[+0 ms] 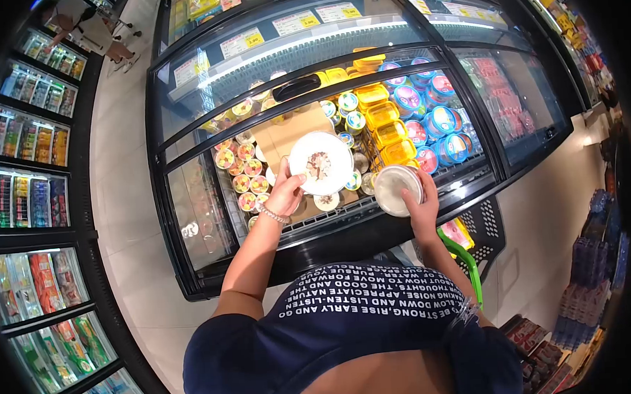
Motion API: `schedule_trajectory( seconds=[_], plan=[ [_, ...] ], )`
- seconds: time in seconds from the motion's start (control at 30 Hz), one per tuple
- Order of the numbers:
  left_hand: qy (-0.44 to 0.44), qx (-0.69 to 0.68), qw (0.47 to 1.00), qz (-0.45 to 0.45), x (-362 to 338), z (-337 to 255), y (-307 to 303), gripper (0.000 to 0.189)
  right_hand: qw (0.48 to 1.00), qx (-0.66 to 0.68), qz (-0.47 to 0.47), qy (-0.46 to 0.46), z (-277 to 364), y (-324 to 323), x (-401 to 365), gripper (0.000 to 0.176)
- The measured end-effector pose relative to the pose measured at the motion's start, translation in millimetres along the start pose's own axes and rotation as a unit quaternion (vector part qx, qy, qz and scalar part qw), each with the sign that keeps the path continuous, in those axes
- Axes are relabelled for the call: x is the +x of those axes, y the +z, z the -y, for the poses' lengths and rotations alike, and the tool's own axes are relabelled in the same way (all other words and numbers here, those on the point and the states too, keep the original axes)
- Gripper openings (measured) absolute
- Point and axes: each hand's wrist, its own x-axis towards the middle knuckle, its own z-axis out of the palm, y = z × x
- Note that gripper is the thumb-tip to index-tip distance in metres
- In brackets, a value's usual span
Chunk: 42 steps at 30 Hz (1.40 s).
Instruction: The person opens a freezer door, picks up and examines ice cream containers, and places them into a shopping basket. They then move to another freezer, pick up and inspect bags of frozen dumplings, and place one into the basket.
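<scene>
My left hand (286, 191) grips the edge of a round white tub (321, 163) with a brown and cream picture on its top, held over the open part of the freezer (262, 259). In my right hand (423, 201) is a second round tub (398, 191) with a pale, frosty top, tilted, near the freezer's front edge. Beneath and around them lie small fruit-patterned cups (247, 201), a piece of brown cardboard (271, 138), yellow tubs (382, 114) and blue and pink tubs (442, 121).
Sliding glass lids with a black handle (297, 89) cover the freezer's far part. A cart with a green handle (471, 260) stands at the front right. Upright fridges (27, 199) line the left side. Another person (93, 30) stands at the upper left.
</scene>
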Motion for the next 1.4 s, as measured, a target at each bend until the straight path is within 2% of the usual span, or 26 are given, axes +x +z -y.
schedule_trajectory(
  seconds=[0.1,0.17,0.2,0.23,0.3,0.37,0.5,0.6,0.7,0.77,0.87,0.97,1.07,1.1,1.17,1.27,1.3,1.4],
  plan=[
    [0.010,0.006,0.998,0.056,-16.1,-3.6,53.8,0.053,0.955,0.243,-0.035,0.164,13.8,-6.5,-6.6,0.048],
    [0.000,-0.003,0.995,0.099,-19.5,6.1,79.8,0.058,0.939,0.299,-0.055,0.164,25.4,-18.4,-17.5,0.048],
    [-0.028,0.023,0.995,0.089,-20.3,16.9,78.6,0.066,0.932,0.318,-0.077,0.156,25.3,-24.6,-23.6,0.048],
    [-0.059,0.022,0.995,0.078,-28.4,13.5,106.3,0.069,0.930,0.327,-0.077,0.150,26.8,-35.1,-27.1,0.048],
    [-0.058,0.107,0.988,0.093,-38.6,19.6,138.2,0.068,0.905,0.377,-0.086,0.178,34.9,-58.5,-35.1,0.047],
    [-0.075,0.140,0.978,0.136,-37.5,31.2,160.0,0.069,0.903,0.367,-0.119,0.189,38.4,-82.6,-43.1,0.047],
    [-0.116,0.222,0.958,0.142,-41.4,53.1,201.6,0.068,0.920,0.301,-0.164,0.190,27.7,-120.9,-73.5,0.050],
    [-0.180,0.249,0.933,0.186,-36.5,73.1,223.4,0.069,0.917,0.291,-0.158,0.221,22.1,-146.9,-93.9,0.051],
    [-0.184,0.272,0.914,0.237,-38.1,95.7,254.9,0.072,0.917,0.266,-0.178,0.237,6.5,-166.1,-111.0,0.052],
    [-0.206,0.283,0.906,0.236,-36.8,107.4,269.2,0.075,0.909,0.284,-0.197,0.234,-4.0,-181.0,-120.8,0.054],
    [-0.221,0.271,0.900,0.258,-30.9,130.0,280.0,0.074,0.884,0.321,-0.231,0.248,-21.9,-210.8,-132.4,0.051],
    [-0.242,0.242,0.909,0.239,-25.6,153.4,290.8,0.072,0.811,0.433,-0.271,0.285,-34.3,-256.2,-140.3,0.051],
    [-0.267,0.229,0.906,0.233,-19.4,175.9,305.2,0.069,0.785,0.428,-0.339,0.293,-64.0,-300.7,-143.7,0.052],
    [-0.278,0.222,0.907,0.227,-16.5,184.8,308.7,0.069,0.799,0.405,-0.324,0.304,-87.1,-314.1,-147.9,0.052],
    [-0.291,0.209,0.909,0.213,-10.4,202.0,309.5,0.064,0.794,0.398,-0.309,0.339,-141.0,-332.5,-153.0,0.056],
    [-0.300,0.226,0.906,0.193,-8.1,223.8,319.0,0.064,0.800,0.275,-0.254,0.470,-231.3,-326.4,-157.5,0.060],
    [-0.303,0.226,0.906,0.190,-7.6,229.9,319.5,0.064,0.801,0.234,-0.257,0.487,-249.0,-317.2,-155.1,0.064],
    [-0.300,0.235,0.913,0.147,-13.9,241.9,325.1,0.064,0.826,0.197,-0.182,0.495,-341.5,-272.3,-157.4,0.063]
  ],
)
